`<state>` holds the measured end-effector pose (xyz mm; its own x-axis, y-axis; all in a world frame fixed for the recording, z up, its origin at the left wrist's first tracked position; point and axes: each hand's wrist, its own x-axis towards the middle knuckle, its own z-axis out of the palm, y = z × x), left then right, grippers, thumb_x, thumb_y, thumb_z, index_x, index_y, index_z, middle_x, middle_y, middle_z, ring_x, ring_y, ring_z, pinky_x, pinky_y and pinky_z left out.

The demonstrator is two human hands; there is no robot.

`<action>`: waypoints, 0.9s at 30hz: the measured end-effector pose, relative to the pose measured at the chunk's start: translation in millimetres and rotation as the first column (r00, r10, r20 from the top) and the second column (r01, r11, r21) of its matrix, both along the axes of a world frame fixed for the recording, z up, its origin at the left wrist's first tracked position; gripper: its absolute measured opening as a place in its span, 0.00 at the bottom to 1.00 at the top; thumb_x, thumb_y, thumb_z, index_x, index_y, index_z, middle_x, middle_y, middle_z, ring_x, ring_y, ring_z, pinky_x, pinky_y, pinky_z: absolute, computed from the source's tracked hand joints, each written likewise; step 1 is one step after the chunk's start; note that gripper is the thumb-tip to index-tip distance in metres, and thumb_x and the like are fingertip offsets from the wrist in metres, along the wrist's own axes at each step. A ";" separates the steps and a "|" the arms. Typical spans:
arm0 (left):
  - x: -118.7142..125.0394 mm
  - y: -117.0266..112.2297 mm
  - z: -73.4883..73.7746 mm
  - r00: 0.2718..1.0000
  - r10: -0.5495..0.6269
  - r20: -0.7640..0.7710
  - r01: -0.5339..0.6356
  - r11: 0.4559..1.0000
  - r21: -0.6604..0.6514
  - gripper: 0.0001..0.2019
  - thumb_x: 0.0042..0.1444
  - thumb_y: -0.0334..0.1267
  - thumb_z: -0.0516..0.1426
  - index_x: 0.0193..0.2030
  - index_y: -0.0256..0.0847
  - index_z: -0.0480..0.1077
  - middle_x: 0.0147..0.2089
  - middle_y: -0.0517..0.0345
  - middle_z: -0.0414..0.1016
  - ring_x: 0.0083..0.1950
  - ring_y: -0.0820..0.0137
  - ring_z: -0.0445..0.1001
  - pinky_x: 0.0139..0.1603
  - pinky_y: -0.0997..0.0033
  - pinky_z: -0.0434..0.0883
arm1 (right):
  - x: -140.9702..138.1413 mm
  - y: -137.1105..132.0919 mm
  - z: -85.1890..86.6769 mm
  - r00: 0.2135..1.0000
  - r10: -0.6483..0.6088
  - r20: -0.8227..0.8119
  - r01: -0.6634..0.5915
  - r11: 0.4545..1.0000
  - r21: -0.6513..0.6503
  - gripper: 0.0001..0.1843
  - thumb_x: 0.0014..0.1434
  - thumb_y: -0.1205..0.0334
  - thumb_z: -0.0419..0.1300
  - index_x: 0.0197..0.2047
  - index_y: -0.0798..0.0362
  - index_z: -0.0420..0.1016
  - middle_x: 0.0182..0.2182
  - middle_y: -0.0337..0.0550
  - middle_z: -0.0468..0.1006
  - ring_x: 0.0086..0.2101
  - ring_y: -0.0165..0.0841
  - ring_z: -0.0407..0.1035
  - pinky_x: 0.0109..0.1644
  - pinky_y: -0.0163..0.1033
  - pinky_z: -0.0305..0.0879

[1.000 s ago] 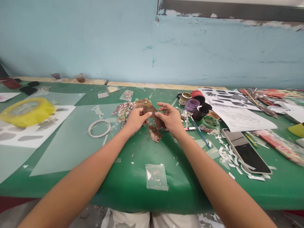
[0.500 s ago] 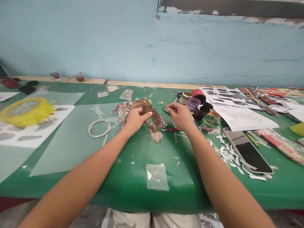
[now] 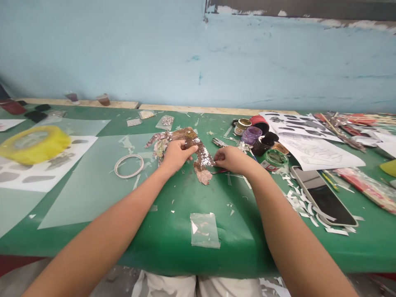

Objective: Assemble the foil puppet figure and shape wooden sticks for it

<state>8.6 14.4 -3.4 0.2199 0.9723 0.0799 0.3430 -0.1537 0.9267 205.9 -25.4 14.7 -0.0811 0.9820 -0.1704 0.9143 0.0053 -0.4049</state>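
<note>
My left hand (image 3: 175,154) pinches the upper part of a crumpled brown glittery foil sheet (image 3: 193,140) that lies on the green table (image 3: 173,247). A torn piece of the foil (image 3: 202,176) hangs down just below it. My right hand (image 3: 232,159) rests palm down at the foil's right edge, fingers curled over a red-handled tool (image 3: 221,170). Whether it grips the foil or the tool is hidden. A small metal tool (image 3: 219,143) lies just beyond that hand.
Paint jars (image 3: 260,142) and printed sheets (image 3: 312,150) stand to the right, with a phone (image 3: 323,198) among white paper scraps (image 3: 297,202). To the left lie a white ring (image 3: 129,166), clear sheets (image 3: 93,181) and a yellow tape roll (image 3: 34,144). A small plastic bag (image 3: 204,230) lies near the front edge.
My right hand left the foil, reached back and set the small metal tool down near the jars, then returned to the foil's right edge. The left hand kept its hold.
</note>
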 end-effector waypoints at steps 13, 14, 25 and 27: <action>-0.7 1.0 -1.0 1.000 -0.011 -0.026 0.012 1.000 0.006 0.14 0.48 0.49 0.61 0.27 0.37 0.71 0.17 0.61 0.69 0.21 0.72 0.68 0.24 0.73 0.62 | -9.2 -1.7 7.7 0.996 -0.005 0.093 0.006 1.000 -0.007 0.14 0.50 0.73 0.58 0.38 0.54 0.80 0.36 0.45 0.81 0.34 0.35 0.72 0.34 0.34 0.61; -0.7 1.3 -1.5 1.000 -0.009 -0.030 0.010 1.000 0.004 0.14 0.48 0.49 0.61 0.27 0.37 0.71 0.17 0.61 0.69 0.21 0.72 0.68 0.24 0.73 0.62 | -8.8 -1.6 7.7 0.996 -0.007 0.084 0.008 1.000 -0.008 0.14 0.50 0.73 0.57 0.38 0.54 0.80 0.35 0.45 0.82 0.34 0.35 0.72 0.34 0.34 0.61; -0.2 0.6 -2.8 0.999 -0.023 -0.044 0.024 0.999 0.028 0.15 0.49 0.49 0.60 0.24 0.38 0.69 0.17 0.61 0.68 0.21 0.73 0.67 0.23 0.73 0.61 | -3.5 2.7 0.9 0.785 -0.070 -0.616 0.259 0.940 0.223 0.08 0.54 0.66 0.57 0.35 0.57 0.78 0.22 0.40 0.76 0.21 0.29 0.68 0.30 0.36 0.66; 0.5 -0.1 -2.2 0.999 -0.028 -0.030 0.029 0.999 0.033 0.14 0.49 0.47 0.60 0.24 0.38 0.69 0.17 0.62 0.68 0.20 0.73 0.66 0.23 0.73 0.60 | -10.8 2.8 -0.8 0.700 -0.042 -0.713 0.257 0.946 0.196 0.07 0.52 0.63 0.60 0.34 0.57 0.78 0.20 0.39 0.74 0.21 0.29 0.68 0.29 0.37 0.67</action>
